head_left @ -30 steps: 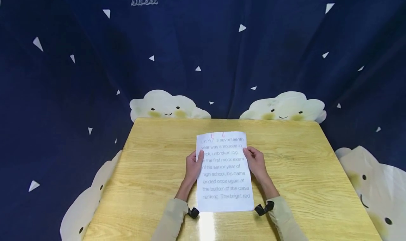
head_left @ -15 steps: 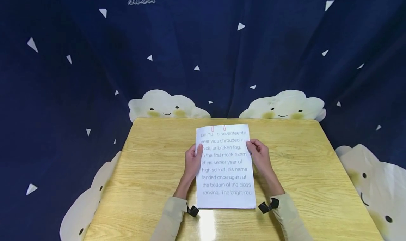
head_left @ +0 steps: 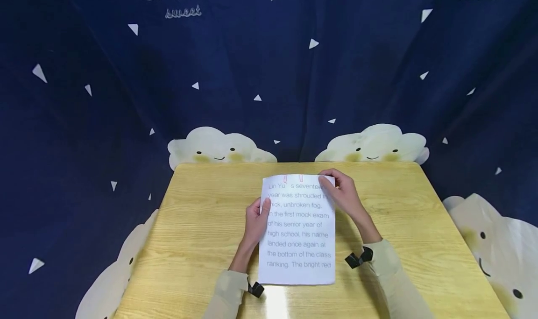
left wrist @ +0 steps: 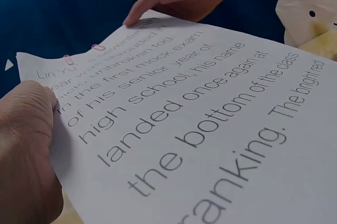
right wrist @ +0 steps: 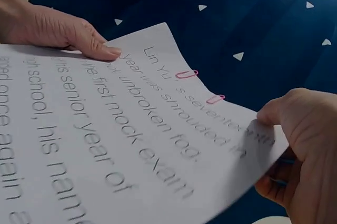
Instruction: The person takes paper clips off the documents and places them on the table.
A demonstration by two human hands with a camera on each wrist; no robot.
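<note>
A white sheaf of printed paper is held up over the table, its large text facing me. Two pink paper clips sit side by side on its top edge. My left hand grips the left edge at upper height, thumb on the front and fingers behind. At the top right corner my right hand pinches the paper, with its thumb over the end of the first line. The right wrist view shows the fingers of this hand curled behind the sheet. In the left wrist view the top edge bows between both hands.
A light wooden table lies below the paper. Behind and beside it hangs a dark blue curtain with white triangles and smiling clouds. Each wrist carries a small black camera mount.
My right hand has slid up from the right edge of the paper to its top right corner. The left hand keeps its hold. The paper rose slightly, then came down lower in view.
</note>
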